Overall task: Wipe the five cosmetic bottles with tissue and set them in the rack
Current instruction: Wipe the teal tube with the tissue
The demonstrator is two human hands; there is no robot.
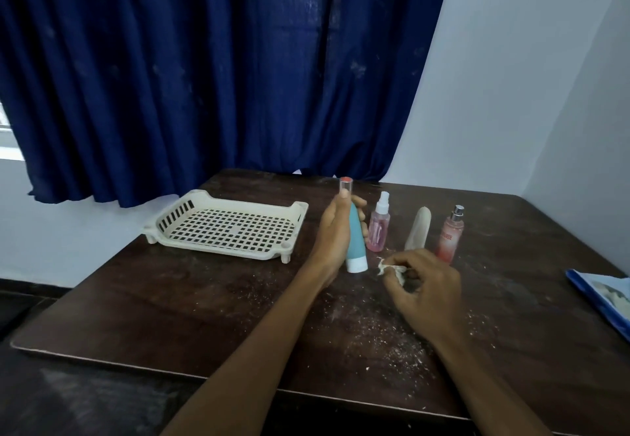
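Observation:
My left hand (335, 234) curls round a teal tube (354, 241) that stands on its white cap on the dark table (204, 306). A clear-capped bottle with a red top (345, 186) pokes up above that hand; whether it is held too, I cannot tell. To the right stand a pink spray bottle (378, 227), a beige tube (418, 229) and a pink perfume bottle (450, 236). My right hand (426, 292) pinches a crumpled white tissue (390, 269) just right of the teal tube's cap. The cream rack (238, 202), at the table's back left, holds nothing.
White tissue crumbs are scattered over the table around and in front of my right hand. A blue packet (603, 294) lies at the table's right edge. A dark blue curtain (204, 77) hangs behind the table, with white walls to the right.

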